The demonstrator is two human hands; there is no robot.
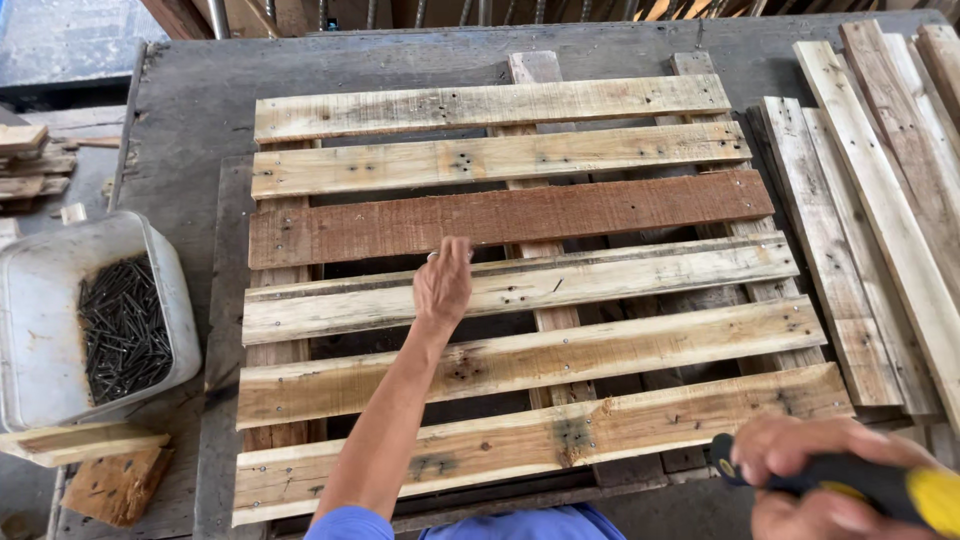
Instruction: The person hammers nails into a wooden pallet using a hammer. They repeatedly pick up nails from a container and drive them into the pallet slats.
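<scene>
The left hand (443, 283) lay open on the stiff, rough pallet (520, 300) mid-table; the right hand (815, 470) gripped a hammer handle (880, 485).

Pallet slats (520, 285): rough, matt, weathered wood, one reddish-brown. Nails (122, 325): dark metal in a dull white plastic tub (40, 340). Tool handle (880, 485): black-and-yellow, smooth.

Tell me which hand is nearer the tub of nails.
Left. The left hand rests on the pallet boards, right of the tub of nails; the right hand grips a tool handle much farther right.
</scene>
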